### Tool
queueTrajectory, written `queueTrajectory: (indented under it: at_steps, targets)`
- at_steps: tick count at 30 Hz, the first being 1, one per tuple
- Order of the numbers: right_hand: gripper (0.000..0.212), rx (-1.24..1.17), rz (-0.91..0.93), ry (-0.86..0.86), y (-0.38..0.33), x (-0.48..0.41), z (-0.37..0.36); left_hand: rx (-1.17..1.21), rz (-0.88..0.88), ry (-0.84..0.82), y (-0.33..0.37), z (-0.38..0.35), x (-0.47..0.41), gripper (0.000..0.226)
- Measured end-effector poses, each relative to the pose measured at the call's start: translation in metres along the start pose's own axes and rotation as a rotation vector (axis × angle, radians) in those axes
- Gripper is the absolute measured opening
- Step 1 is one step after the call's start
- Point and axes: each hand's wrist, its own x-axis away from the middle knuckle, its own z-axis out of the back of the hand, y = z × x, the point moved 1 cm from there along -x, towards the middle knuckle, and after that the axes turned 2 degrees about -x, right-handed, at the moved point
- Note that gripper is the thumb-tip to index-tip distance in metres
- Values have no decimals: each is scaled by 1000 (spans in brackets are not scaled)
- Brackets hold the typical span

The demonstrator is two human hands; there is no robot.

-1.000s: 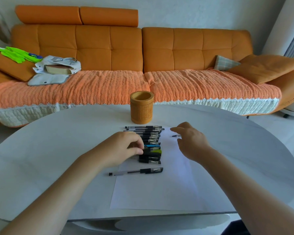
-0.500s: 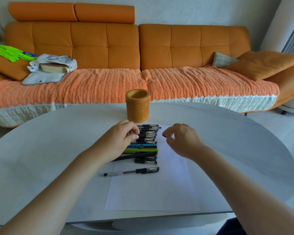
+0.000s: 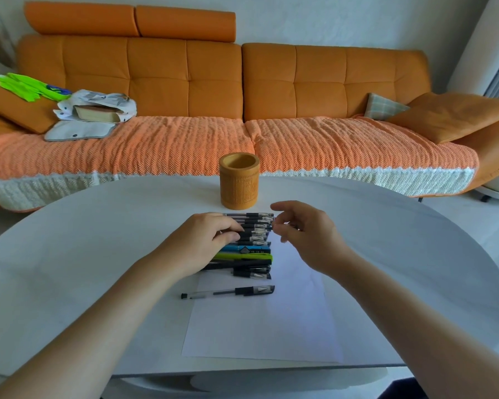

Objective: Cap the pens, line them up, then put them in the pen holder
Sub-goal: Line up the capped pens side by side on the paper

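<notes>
A row of capped pens (image 3: 251,249) lies side by side on a white paper sheet (image 3: 260,326), mostly black, with one blue and one green. My left hand (image 3: 202,246) rests on the row's left half, and its thumb and fingers curl round a black pen (image 3: 247,234) in the far part. My right hand (image 3: 303,237) hovers at the cap ends, thumb raised and fingers curled; I cannot tell whether it holds anything. One black pen (image 3: 228,292) lies alone nearer me. The bamboo pen holder (image 3: 239,182) stands upright behind the row with nothing in it.
The round white table (image 3: 84,254) carries only the paper, the pens and the holder. Behind it is an orange sofa (image 3: 185,82) with a knitted cover, a bag with a book (image 3: 95,110), green items and cushions.
My left hand has moved from the near pens up to the far part of the row. My right hand picked up a small dark piece from the paper and came in to the cap ends.
</notes>
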Motion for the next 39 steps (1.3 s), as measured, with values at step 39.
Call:
queueTrajectory:
  at_steps: [39]
  targets:
    - [11, 123, -91, -200, -12, 6, -22, 16, -113, 8, 2, 2, 6, 23]
